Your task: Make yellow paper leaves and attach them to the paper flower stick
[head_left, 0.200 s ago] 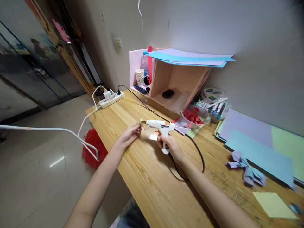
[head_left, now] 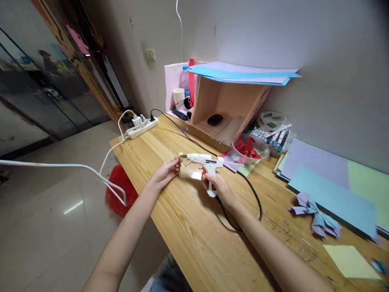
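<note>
and here, the right hand (head_left: 219,187) has its fingers wrapped round the grip of a white hot glue gun (head_left: 199,157), barrel running crosswise, nozzle pointing left, straight at the left fingertips. the left hand (head_left: 165,173) is nearer that tip, fingers pinched on what looks like a small yellow-green paper piece (head_left: 181,154), though it's too small to be sure. beyond the right fingers, the clear tub (head_left: 263,152) of red scraps; beside that wrist, a looping black cord (head_left: 258,198). the wooden table (head_left: 182,227) edge passes beneath the left forearm, bare wood between the hands.
</note>
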Tool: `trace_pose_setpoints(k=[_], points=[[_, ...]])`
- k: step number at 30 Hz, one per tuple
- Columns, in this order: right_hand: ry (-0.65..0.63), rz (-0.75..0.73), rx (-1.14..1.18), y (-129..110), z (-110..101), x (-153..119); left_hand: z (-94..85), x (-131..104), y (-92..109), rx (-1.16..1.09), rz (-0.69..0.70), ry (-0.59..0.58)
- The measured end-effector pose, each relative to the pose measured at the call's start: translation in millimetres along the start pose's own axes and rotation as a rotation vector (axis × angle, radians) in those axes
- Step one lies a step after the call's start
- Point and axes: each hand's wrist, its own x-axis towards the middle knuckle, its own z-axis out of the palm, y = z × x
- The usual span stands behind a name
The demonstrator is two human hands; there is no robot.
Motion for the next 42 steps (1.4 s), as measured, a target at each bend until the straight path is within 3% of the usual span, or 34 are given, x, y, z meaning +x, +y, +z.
trace_pose_setpoints(k=[12, 18, 22, 25, 31, 34, 37, 42], points=[[-0.01, -0.024, -0.009, -2.1, -0.2, -0.5, 5.2, -0.1, 1.8, 0.129, 0.067, 0.09], [0.003, -0.045, -0.046, -0.7, 0.1, -3.1, -1.5, 4.2, 1.4, 0.296, 0.215, 0.239], [0.142, -0.14, -0.09, -1.7, -0.9, 4.0, -2.0, 4.4, 0.7, 0.43, 0.369, 0.35], [0.239, -0.179, -0.299, -2.4, -1.5, 20.9, 2.3, 3.1, -0.8, 0.491, 0.503, 0.402], [0.265, -0.293, -0.846, 1.4, 1.7, 51.1, 24.8, -14.0, -12.0, 0.62, 0.781, 0.443], [0.225, -0.258, -0.928, -2.1, -0.7, 41.7, 46.9, -31.0, -24.0, 0.722, 0.803, 0.327], [0.217, -0.207, -0.884, -13.6, -15.9, 11.2, 72.6, -45.3, -38.0, 0.788, 0.707, 0.121], [0.36, 0.006, -0.501, -43.3, -57.5, -66.0, 110.1, -47.4, -65.0, 0.893, 0.54, -0.102]])
